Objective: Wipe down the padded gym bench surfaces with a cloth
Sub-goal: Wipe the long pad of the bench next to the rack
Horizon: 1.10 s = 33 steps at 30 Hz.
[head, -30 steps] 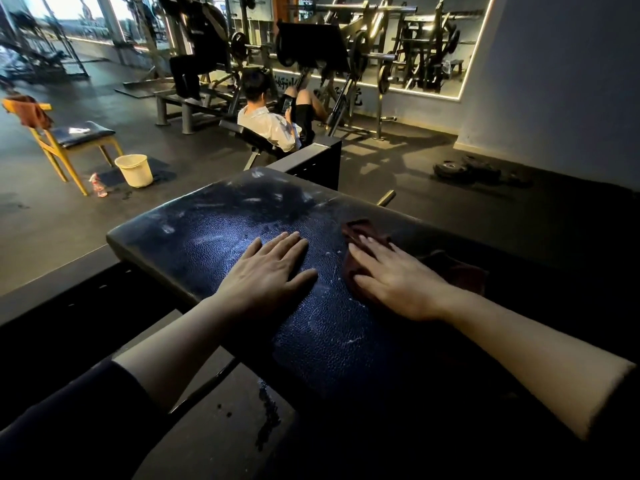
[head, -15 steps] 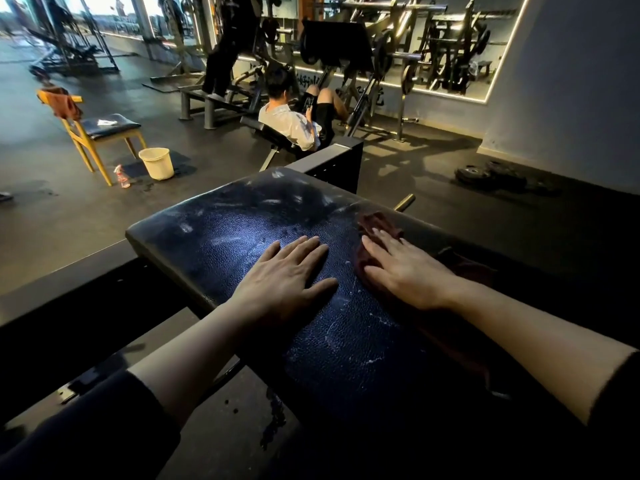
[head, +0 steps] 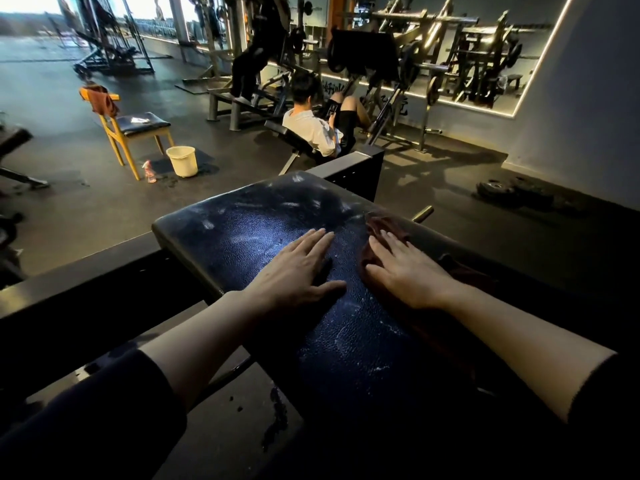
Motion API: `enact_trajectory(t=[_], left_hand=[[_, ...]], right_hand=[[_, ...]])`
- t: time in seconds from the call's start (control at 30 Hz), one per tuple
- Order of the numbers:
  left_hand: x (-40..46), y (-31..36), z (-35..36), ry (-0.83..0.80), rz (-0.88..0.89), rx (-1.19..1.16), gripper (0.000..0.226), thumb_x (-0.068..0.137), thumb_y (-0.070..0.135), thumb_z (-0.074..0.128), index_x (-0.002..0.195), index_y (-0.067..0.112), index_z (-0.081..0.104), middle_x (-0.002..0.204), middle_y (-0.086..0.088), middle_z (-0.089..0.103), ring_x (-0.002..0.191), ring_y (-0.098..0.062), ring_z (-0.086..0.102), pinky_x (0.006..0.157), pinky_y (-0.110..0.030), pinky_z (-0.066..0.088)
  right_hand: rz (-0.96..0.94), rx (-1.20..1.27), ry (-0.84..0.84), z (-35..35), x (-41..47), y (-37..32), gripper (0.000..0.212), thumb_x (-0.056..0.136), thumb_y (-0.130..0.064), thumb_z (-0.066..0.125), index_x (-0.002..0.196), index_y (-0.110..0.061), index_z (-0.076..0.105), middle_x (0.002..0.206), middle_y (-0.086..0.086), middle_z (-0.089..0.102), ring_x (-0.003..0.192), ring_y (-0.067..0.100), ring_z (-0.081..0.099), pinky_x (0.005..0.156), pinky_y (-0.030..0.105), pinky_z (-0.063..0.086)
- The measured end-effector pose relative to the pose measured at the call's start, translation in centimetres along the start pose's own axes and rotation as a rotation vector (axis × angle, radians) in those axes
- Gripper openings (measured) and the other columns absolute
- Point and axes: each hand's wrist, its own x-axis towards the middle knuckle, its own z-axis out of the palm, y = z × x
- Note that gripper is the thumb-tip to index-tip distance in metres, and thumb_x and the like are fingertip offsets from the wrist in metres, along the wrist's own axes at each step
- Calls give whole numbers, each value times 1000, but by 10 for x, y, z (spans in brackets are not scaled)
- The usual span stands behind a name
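1. The left hand (head: 294,268) lies flat on the pad (head: 242,233), fingers straight and close together, bracing.
2. Just beyond its fingertips the pad shows pale smears, likely not yet wiped.
3. The right hand (head: 401,268) presses the cloth (head: 375,221) under spread, straight fingers; wiping is mid-stroke.
4. Next, I'd judge, the cloth must sweep left across those smears.

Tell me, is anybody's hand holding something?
Neither hand has a grip. The right hand presses flat on the dark red cloth, near its far end; the left hand lies flat on the bench pad.
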Motion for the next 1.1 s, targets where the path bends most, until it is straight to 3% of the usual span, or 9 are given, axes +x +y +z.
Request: enact_trajectory(t=[0.07,0.17,0.27,0.33,0.57,0.63,0.87,1.0,1.1], left_hand=[[2,-12,-7,18,-7,19,81,88,58,51,151,15,21,159,-3,14,147,-14,6,117,-24,4],[6,-33,-14,-7,-44,125,73,89,63,39,146,16,34,158,-5,21,147,-17,10,119,-31,11],[0,-44,-10,-62,-138,185,104,71,88,1,152,24,17,160,5,10,147,-11,3,120,-36,4],[-5,-43,-4,-37,-179,195,103,65,82,-7,152,30,7,159,12,2,145,-4,-3,119,-34,-2],[-5,-43,-1,-28,-171,185,100,64,77,-10,152,30,2,159,11,-3,145,-3,-8,118,-34,-6],[-6,-43,0,-25,-164,196,98,67,77,-9,152,29,1,159,11,-4,144,-3,-9,118,-33,-7],[-2,-44,1,-14,-163,191,95,69,77,-5,152,31,3,160,11,-2,145,-4,-8,119,-36,-4],[1,-47,-3,-88,-154,204,78,89,73,16,152,30,1,160,10,-6,145,-4,-9,119,-35,-6],[11,-56,-10,-57,-153,139,96,76,84,18,153,26,6,160,7,-1,146,-6,-2,119,-33,0]], right_hand=[[-12,4,-14,0,0,7,62,101,-46,22,153,-20,0,160,5,-7,147,11,-8,117,30,-5],[83,22,4,-6,33,16,63,101,-46,22,153,-18,2,160,8,-5,148,15,-5,119,33,-2],[185,28,17,-12,70,19,64,101,-48,20,153,-14,3,160,11,-3,148,20,-2,120,37,1],[209,25,29,-12,81,15,65,101,-48,20,153,-12,4,160,14,-2,148,22,-1,119,37,1],[-134,1,14,5,0,-24,64,101,-48,25,153,-20,0,160,6,-8,147,11,-8,118,29,-5],[-134,-5,-4,3,1,-12,63,101,-46,26,153,-21,0,160,4,-6,147,10,-7,119,28,-4],[139,21,11,-12,99,-1,66,100,-50,21,153,-14,2,160,14,-4,148,21,-4,119,37,-1],[39,26,9,-10,88,-25,66,100,-49,21,153,-15,1,160,13,-5,148,19,-5,118,35,-2],[-56,11,17,-3,60,-25,65,100,-49,23,153,-16,1,160,11,-5,148,16,-6,118,32,-3]])
